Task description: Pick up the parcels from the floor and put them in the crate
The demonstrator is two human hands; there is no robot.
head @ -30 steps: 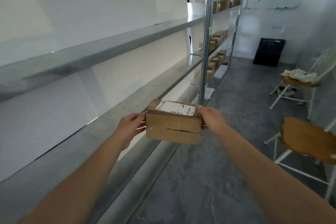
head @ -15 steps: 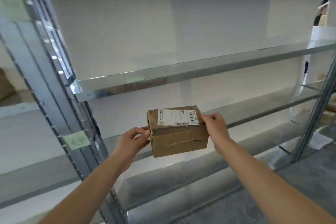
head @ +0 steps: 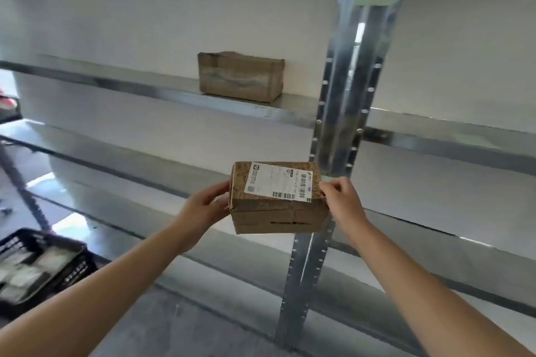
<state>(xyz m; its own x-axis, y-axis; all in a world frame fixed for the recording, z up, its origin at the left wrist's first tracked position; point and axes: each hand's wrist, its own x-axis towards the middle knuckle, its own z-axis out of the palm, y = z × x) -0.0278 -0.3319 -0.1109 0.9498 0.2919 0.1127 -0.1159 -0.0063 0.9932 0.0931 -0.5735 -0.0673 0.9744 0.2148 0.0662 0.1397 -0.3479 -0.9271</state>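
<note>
Two hands, left (head: 206, 206) and right (head: 342, 200), clamp fingers on a parcel's (head: 278, 200) ends, keeping it level, seemingly bound for the crate (head: 72, 266) at lower left.

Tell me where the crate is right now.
The black crate sits low at the left edge of the head view, on the floor beside the metal shelving, below and left of the parcel held in both hands.
</note>
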